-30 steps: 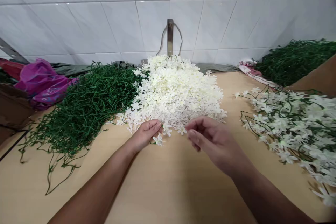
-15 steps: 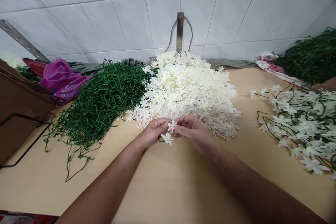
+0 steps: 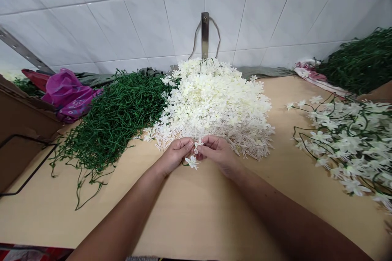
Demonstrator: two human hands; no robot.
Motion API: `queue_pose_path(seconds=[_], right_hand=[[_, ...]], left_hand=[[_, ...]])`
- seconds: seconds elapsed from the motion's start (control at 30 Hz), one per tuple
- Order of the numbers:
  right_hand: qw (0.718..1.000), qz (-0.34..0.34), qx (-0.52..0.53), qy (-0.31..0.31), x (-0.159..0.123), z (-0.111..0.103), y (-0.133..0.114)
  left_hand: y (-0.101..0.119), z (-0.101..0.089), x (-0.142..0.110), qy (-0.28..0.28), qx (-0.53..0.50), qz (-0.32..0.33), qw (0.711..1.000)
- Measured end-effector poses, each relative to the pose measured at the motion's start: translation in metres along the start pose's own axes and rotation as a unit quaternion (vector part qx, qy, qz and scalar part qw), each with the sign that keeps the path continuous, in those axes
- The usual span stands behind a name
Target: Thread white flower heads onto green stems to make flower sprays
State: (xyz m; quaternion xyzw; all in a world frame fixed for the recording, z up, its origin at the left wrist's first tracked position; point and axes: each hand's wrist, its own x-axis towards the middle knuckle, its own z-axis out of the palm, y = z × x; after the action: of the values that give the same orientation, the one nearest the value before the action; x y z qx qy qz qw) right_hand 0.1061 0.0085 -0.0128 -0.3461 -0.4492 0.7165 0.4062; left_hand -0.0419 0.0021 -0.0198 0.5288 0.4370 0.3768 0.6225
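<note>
White flower (image 3: 197, 146), hands (image 3: 175, 156) (image 3: 221, 156) closer together now

The right hand (image 3: 219, 155), apart from the left hand (image 3: 177, 155) a second ago, now works close beside it, bringing an artificial white blossom (image 3: 198, 145) to the left fingertips. Half a second ago the bloom faced the camera; it has since tipped. A shifted view now reveals more of the black wire frame (image 3: 35, 169) at far left.
</note>
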Motion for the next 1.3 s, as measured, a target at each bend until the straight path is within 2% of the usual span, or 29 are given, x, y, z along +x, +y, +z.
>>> queue_pose_path(seconds=[0.23,0.4,0.63,0.93,1.17,1.3], right_hand=[[1.000,0.025,0.008,-0.009,0.006,-0.009,0.005],[0.997,0.060,0.030,-0.026,0.008,-0.013,0.005],[0.998,0.043,0.018,-0.046,0.007,-0.014,0.006],[0.998,0.039,-0.030,-0.028,0.005,-0.013,0.006],[0.999,0.025,-0.038,0.012,0.005,-0.010,0.009],[0.999,0.024,-0.035,0.008,0.004,-0.005,0.005]], left_hand=[[-0.002,0.008,-0.001,0.017,-0.001,-0.007,1.000],[-0.003,0.009,-0.001,0.004,0.016,-0.005,1.000],[0.002,0.008,-0.002,-0.019,0.015,0.003,1.000],[0.004,0.009,-0.002,-0.019,0.056,0.006,0.998],[-0.004,0.012,0.003,0.033,0.131,0.034,0.990],[0.002,0.014,0.000,0.033,0.124,0.056,0.990]])
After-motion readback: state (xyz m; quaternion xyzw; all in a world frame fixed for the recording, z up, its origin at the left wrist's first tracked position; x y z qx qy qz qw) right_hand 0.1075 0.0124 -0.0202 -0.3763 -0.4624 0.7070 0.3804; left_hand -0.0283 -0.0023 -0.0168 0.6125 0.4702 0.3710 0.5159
